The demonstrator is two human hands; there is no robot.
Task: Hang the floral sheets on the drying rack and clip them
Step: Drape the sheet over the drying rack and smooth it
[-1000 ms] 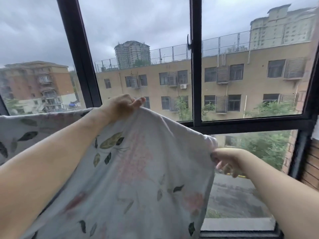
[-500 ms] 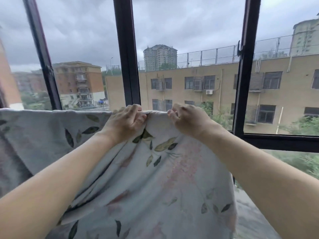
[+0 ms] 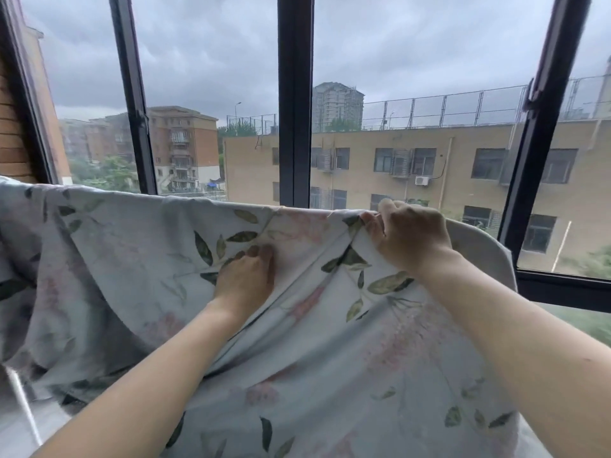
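Observation:
The floral sheet (image 3: 139,259), pale with green leaves and pink blooms, hangs draped over a rail that it hides, its top edge running across the view in front of the window. My right hand (image 3: 408,238) grips a bunched fold at that top edge. My left hand (image 3: 246,276) rests lower on the hanging face of the sheet, fingers pointing up and pressing the cloth; its thumb is hidden. The sheet's right end (image 3: 482,252) curves down past my right hand. No clips are visible.
Black window frames (image 3: 294,100) stand close behind the sheet, with buildings and trees outside. A thin white pole (image 3: 20,401) shows at the lower left under the sheet's hanging edge. A brick wall (image 3: 13,140) borders the left side.
The view swung left. My left hand let go of the top edge and dropped onto the sheet's face. My right hand stayed gripping the top edge, and more of the sheet is spread leftward.

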